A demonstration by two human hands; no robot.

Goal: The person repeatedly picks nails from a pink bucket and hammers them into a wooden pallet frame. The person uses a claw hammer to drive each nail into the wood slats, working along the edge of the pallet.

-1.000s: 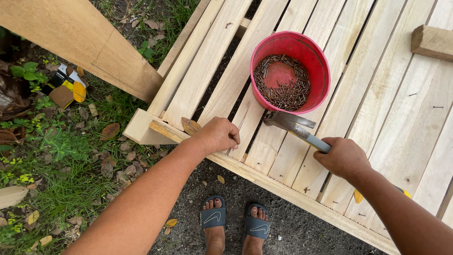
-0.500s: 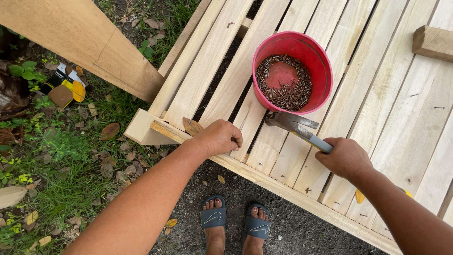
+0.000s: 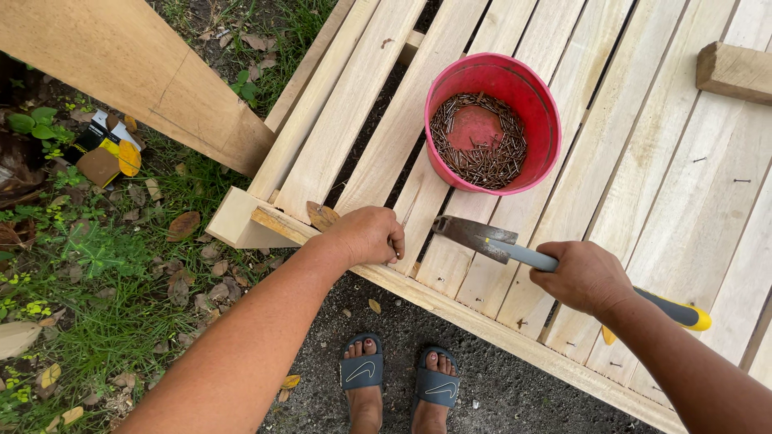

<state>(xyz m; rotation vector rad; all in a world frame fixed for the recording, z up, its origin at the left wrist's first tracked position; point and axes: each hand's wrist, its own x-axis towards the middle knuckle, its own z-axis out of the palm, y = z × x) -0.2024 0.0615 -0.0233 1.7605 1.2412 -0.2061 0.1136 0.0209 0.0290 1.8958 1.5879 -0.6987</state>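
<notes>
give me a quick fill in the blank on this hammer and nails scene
1. The right hand holds a ____ by its handle.
2. The red bucket on the slats holds a heap of ____.
3. The left hand rests on the wooden ____ at the near edge of the frame.
4. The person's feet wear dark ____.

Missing words: hammer; nails; slat; sandals
</notes>
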